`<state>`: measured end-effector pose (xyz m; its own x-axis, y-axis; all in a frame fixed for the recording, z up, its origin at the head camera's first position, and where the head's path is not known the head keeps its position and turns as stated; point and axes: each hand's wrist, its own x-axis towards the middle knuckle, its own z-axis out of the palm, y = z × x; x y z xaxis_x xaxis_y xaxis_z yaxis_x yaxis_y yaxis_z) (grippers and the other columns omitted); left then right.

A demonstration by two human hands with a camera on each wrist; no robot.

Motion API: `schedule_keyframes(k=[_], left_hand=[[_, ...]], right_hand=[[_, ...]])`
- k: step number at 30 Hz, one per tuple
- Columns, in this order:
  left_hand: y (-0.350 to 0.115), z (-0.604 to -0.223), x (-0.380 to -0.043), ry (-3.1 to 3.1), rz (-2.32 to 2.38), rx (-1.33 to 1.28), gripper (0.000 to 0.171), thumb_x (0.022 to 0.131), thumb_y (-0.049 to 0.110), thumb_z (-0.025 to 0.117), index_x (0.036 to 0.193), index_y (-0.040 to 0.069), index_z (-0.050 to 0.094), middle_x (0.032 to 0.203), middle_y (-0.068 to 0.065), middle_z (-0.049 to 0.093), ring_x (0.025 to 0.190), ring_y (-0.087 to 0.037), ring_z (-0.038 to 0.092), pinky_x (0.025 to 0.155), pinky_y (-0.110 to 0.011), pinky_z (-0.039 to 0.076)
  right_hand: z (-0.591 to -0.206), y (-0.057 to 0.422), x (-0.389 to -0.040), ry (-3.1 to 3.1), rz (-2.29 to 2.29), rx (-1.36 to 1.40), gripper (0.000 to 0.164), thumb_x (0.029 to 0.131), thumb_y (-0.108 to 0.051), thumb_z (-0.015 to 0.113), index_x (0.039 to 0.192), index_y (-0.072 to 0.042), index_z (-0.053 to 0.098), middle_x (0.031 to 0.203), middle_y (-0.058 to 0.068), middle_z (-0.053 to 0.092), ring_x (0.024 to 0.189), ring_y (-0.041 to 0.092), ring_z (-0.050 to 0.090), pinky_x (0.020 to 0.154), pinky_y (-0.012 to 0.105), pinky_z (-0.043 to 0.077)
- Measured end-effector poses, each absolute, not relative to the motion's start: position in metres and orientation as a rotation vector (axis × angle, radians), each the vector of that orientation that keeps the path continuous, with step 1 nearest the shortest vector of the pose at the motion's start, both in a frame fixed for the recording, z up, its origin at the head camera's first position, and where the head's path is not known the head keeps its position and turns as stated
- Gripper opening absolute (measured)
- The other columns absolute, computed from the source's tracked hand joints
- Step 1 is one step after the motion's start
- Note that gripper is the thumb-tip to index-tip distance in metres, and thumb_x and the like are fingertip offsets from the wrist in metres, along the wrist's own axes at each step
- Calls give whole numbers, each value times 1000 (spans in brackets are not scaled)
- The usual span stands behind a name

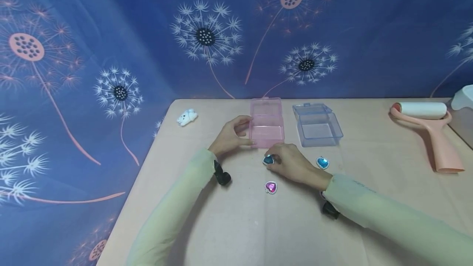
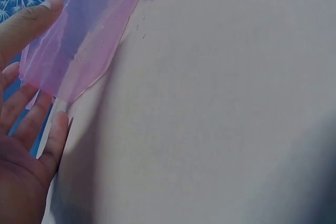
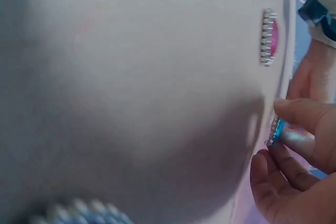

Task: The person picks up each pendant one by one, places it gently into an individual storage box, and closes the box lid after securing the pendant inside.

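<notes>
My left hand (image 1: 230, 136) holds a pink clear plastic box (image 1: 267, 142) at its left side, thumb near the front corner and fingers farther back. The box's lid stands open at the back; in the left wrist view the thumb lies against the pink wall (image 2: 89, 51). My right hand (image 1: 290, 163) pinches a blue heart-shaped gem (image 1: 268, 159) with a beaded silver rim, just in front of the box. A pink heart gem (image 1: 271, 187) lies on the table nearer me. Another blue heart gem (image 1: 322, 162) lies beyond the right wrist.
A blue-grey clear box (image 1: 320, 134), lid open, stands right of the pink one. A small white animal figure (image 1: 187, 117) lies at the back left. On the right are a lint roller (image 1: 428, 126) with a pink handle and a partly visible white container (image 1: 463, 102).
</notes>
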<state>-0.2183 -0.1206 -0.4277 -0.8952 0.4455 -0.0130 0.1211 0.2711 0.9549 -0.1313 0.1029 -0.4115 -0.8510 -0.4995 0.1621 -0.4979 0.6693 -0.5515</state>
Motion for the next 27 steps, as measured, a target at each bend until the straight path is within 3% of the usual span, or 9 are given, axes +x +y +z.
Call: schedule_keyframes(k=[3,7,15,21,27], left_hand=[[-121,-428,-219,2269,1658,512,80,72,2,83,142,8,44,149,-7,46,137,-25,45,108,-35,45],[-122,-428,-218,2278,1657,505,79,72,2,83,141,10,45,147,-5,47,136,-23,46,108,-33,46],[-120,-427,-217,2215,1691,482,79,71,-4,81,141,8,44,149,-8,44,137,-25,45,102,-31,50],[-119,-424,-217,2222,1687,505,79,72,-4,81,141,8,45,149,-8,44,138,-24,43,106,-34,47],[-121,-426,-217,2207,1700,515,79,72,-3,81,141,7,44,149,-8,43,138,-24,43,109,-37,44]], right_hand=[[-405,104,-129,2852,-1016,-841,18,75,-14,81,91,-12,73,87,-2,69,76,12,59,68,27,51],[-394,104,-128,2845,-1101,-846,17,76,-15,81,91,-15,72,91,-3,70,81,14,64,72,31,56],[-381,106,-135,2849,-1214,-851,22,76,-9,80,97,-10,73,96,3,72,83,19,69,75,36,60],[-369,108,-146,2860,-1311,-832,26,76,-3,78,101,-7,72,104,9,71,81,23,71,73,33,61],[-365,108,-163,2866,-1343,-750,25,79,-9,77,103,-4,72,104,12,71,84,28,71,75,38,61]])
